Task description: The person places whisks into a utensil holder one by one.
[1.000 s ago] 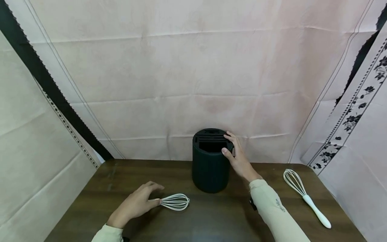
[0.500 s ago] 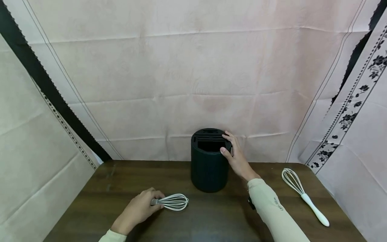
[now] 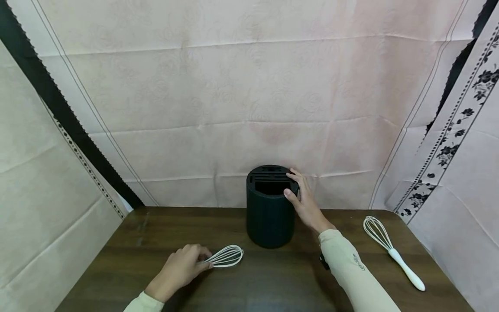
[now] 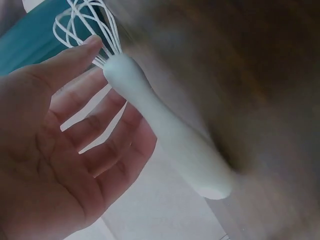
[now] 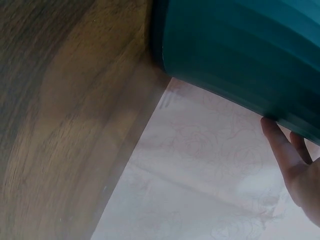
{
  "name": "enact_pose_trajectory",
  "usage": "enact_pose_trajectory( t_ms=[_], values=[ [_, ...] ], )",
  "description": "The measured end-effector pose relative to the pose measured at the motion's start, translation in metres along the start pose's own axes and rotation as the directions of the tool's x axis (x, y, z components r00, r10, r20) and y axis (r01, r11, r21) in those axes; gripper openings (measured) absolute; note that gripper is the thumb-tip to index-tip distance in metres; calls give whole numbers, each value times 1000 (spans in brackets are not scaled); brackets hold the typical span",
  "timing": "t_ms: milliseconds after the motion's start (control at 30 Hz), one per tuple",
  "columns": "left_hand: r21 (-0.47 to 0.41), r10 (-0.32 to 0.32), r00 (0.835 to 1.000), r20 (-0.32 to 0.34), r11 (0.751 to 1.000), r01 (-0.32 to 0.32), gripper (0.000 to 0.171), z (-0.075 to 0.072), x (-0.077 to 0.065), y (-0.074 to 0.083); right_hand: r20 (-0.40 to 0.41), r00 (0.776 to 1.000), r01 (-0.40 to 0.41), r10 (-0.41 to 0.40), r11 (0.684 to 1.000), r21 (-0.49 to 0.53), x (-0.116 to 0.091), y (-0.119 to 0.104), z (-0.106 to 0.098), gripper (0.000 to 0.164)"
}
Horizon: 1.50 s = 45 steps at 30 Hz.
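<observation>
My left hand [image 3: 180, 269] pinches a white whisk [image 3: 229, 256] where the wires meet the handle. In the left wrist view the whisk's pale handle [image 4: 170, 127] slants down past my curled fingers, its end close over the table. My right hand [image 3: 305, 203] rests against the upper right side of a dark green utensil holder [image 3: 270, 221], thumb at the front rim and fingers behind. The holder stands upright, with a wide opening at the front and narrow slots behind it. In the right wrist view fingertips [image 5: 270, 125] touch the holder's wall.
A second white whisk [image 3: 393, 251] lies on the brown wooden table [image 3: 218, 294] at the right, wires toward the back. Pale cloth [image 3: 234, 108] hangs behind the table and along both sides, close behind the holder.
My left fingers have closed on the whisk at the top of its handle, and its wire end has tilted up slightly. The right hand stays on the utensil holder.
</observation>
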<state>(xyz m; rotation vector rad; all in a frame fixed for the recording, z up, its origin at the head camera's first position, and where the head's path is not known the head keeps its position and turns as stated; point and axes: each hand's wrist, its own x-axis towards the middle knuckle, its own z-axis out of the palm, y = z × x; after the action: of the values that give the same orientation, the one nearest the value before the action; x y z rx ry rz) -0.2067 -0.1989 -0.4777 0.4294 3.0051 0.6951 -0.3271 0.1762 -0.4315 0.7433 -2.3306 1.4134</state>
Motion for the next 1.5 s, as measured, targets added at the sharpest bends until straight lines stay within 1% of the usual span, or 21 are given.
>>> enact_pose_trajectory(
  t_ms=[100, 133, 200, 267, 333, 400, 433, 500, 633, 700, 733, 867, 933, 967, 1033, 1100, 1200, 1300, 1367, 1433, 1500],
  values=[
    [-35, 14, 1000, 23, 999, -13, 5, -1, 6, 1, -12, 1000, 4, -4, 1000, 0, 1, 1, -2, 58],
    [-62, 13, 999, 31, 998, -11, 5, -2, 9, 0, -18, 1000, 5, -5, 1000, 0, 1, 2, -2, 58],
    [-156, -13, 999, 52, 988, 21, 8, -1, 12, 0, -23, 1000, 5, -5, 1000, -7, 1, 2, -3, 58],
    [-265, -52, 996, 72, 962, 69, 10, 1, 14, -1, -17, 1000, 3, -3, 1000, -20, 0, 2, -3, 59],
    [-362, -92, 992, 90, 925, 118, 14, 3, 16, -1, -8, 1000, -8, 8, 1000, -14, 0, 2, -4, 59],
    [-432, -118, 988, 100, 889, 151, 17, 6, 18, -1, -3, 1000, -17, 17, 1000, -4, 0, 1, -5, 59],
    [-453, -129, 986, 102, 877, 162, 19, 7, 19, -1, -3, 1000, -18, 19, 1000, 2, 0, 1, -6, 58],
    [-478, -143, 985, 101, 861, 174, 23, 8, 21, -1, -11, 1000, -21, 21, 1000, 14, 1, 1, -8, 58],
    [-477, -181, 980, 89, 856, 201, 30, 5, 19, -3, -18, 1000, -1, 2, 1000, 8, 2, 0, -12, 58],
    [-477, -195, 976, 97, 852, 217, 34, 3, 16, -5, -18, 1000, 3, -3, 1000, 4, 2, 0, -14, 58],
    [-485, -197, 974, 109, 845, 226, 36, 2, 13, -6, -17, 1000, 4, -4, 1000, 5, 2, -1, -14, 58],
    [-540, -163, 972, 168, 810, 230, 46, 2, 4, -8, -19, 1000, 5, -5, 1000, 23, 0, -2, -14, 57],
    [-554, -146, 973, 181, 802, 224, 51, 4, 1, -8, -24, 1000, 12, -11, 999, 31, 0, -1, -14, 57],
    [-555, -145, 973, 180, 802, 222, 52, 5, 0, -8, -24, 1000, 16, -15, 999, 33, 0, -1, -13, 57],
    [-549, -161, 972, 172, 803, 231, 53, 7, -2, -7, -24, 999, 23, -22, 999, 27, 1, 0, -10, 57],
    [-546, -189, 969, 158, 801, 245, 50, 9, -4, -7, -19, 999, 28, -27, 999, 19, 2, 1, -8, 57],
    [-556, -221, 965, 144, 789, 263, 42, 11, -5, -7, -14, 1000, 23, -23, 1000, 19, 2, 1, -4, 56],
    [-595, -227, 962, 152, 756, 273, 35, 13, -7, -7, -11, 1000, 15, -15, 1000, 19, 2, 2, -1, 55],
    [-631, -214, 961, 175, 725, 276, 33, 13, -8, -7, -11, 1000, 9, -9, 1000, 11, 1, 2, 1, 55],
    [-668, -202, 958, 204, 686, 287, 33, 13, -9, -8, -11, 1000, 10, -10, 1000, -10, 0, 3, 2, 56],
    [-697, -191, 956, 224, 654, 294, 34, 14, -10, -8, -10, 1000, 10, -10, 1000, -23, -1, 3, 3, 57]
  ],
)
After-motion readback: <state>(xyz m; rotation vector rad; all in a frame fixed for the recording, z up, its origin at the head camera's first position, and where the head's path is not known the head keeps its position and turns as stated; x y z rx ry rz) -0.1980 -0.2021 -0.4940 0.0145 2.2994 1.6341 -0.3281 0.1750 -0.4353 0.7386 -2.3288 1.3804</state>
